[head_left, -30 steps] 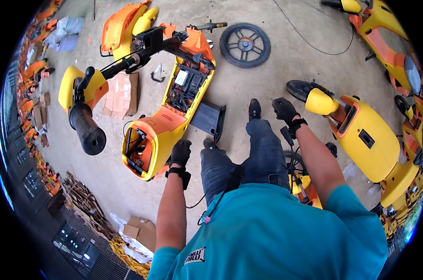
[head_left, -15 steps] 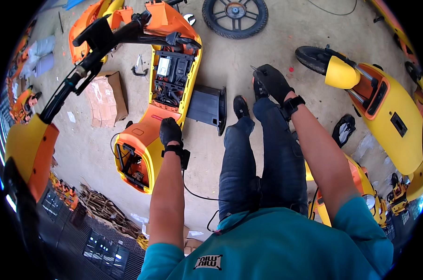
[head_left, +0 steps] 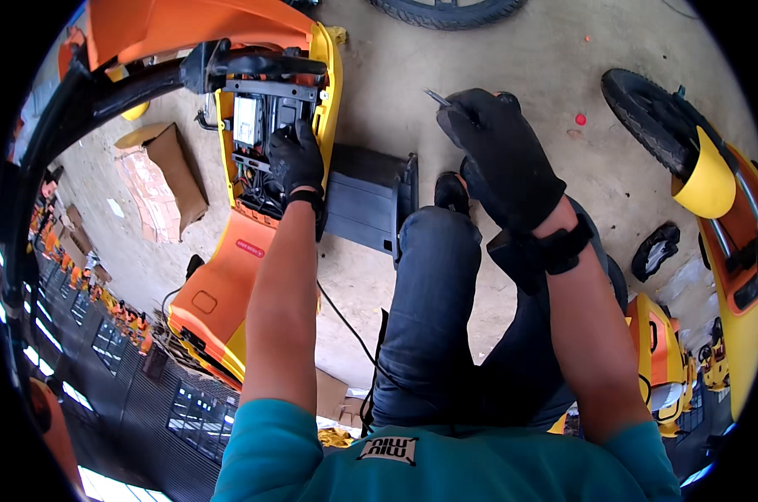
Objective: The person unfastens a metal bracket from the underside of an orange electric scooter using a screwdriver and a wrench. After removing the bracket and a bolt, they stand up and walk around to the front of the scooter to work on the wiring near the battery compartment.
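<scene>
My left hand (head_left: 297, 159), in a black glove, rests at the right side of the opened black compartment (head_left: 253, 161) of a yellow and orange scooter (head_left: 228, 255). Its fingers are curled down among the dark parts, and what they grip, if anything, is hidden. A white-labelled box (head_left: 246, 120) and cables show to its left. My right hand (head_left: 500, 151), also gloved in black, is raised over my knees. It is closed round a thin metal tool (head_left: 436, 98) whose tip pokes out to the left; its kind cannot be made out.
Dark handlebars (head_left: 144, 92) curve across the upper left. A black panel-like box (head_left: 362, 201) juts out beside the scooter, near my knee. A torn cardboard box (head_left: 161, 184) lies left. Another yellow scooter's front wheel (head_left: 647, 117) stands right; a loose wheel (head_left: 450, 12) lies at the top.
I have bent lower and closer to the scooter. My left hand went from the orange seat area forward to the open compartment. My right hand still holds the thin tool.
</scene>
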The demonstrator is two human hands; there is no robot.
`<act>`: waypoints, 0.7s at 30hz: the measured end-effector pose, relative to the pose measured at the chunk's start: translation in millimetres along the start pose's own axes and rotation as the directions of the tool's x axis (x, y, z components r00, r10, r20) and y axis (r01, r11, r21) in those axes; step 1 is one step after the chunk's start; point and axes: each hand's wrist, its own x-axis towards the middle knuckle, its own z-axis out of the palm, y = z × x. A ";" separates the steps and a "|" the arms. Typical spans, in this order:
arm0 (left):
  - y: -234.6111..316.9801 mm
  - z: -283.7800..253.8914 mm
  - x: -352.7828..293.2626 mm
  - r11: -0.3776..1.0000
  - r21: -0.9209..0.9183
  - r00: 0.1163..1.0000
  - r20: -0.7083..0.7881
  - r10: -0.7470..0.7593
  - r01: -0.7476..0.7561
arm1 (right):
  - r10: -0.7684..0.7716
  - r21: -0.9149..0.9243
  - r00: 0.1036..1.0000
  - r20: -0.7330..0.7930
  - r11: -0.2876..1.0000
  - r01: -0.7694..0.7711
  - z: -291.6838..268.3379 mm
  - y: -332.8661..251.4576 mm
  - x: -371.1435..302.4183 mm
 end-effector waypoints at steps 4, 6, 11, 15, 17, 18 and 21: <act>-6.6 12.1 0.3 0.996 -0.033 0.997 -0.002 0.082 -0.082 | 0.142 -0.004 0.986 0.087 0.990 -0.142 -23.0 -29.8 40.6; -10.1 14.6 -1.5 0.991 0.015 0.991 -0.033 0.133 -0.132 | 0.024 -0.022 0.999 0.048 0.999 -0.023 -31.0 -33.2 51.7; -11.2 22.1 -0.2 0.989 -0.096 0.993 -0.046 0.105 -0.109 | -0.175 -0.107 0.984 -0.021 0.979 0.172 -47.5 -38.6 71.2; -11.3 23.0 0.0 0.992 -0.096 0.996 -0.046 0.080 -0.084 | -0.266 -0.197 0.963 -0.042 0.947 0.253 -55.0 -42.8 82.8; -8.1 21.3 0.6 0.989 -0.102 0.993 -0.051 0.102 -0.107 | -0.209 -0.139 0.977 -0.048 0.970 0.201 -53.8 -49.2 88.5; -10.5 21.6 0.8 0.986 -0.101 0.991 -0.054 0.125 -0.130 | -0.158 -0.089 0.986 -0.047 0.984 0.154 -50.3 -52.5 89.5; -11.5 21.8 0.1 0.986 -0.125 0.994 -0.044 0.102 -0.107 | -0.269 -0.173 0.955 -0.122 0.954 0.246 -33.8 -53.8 91.4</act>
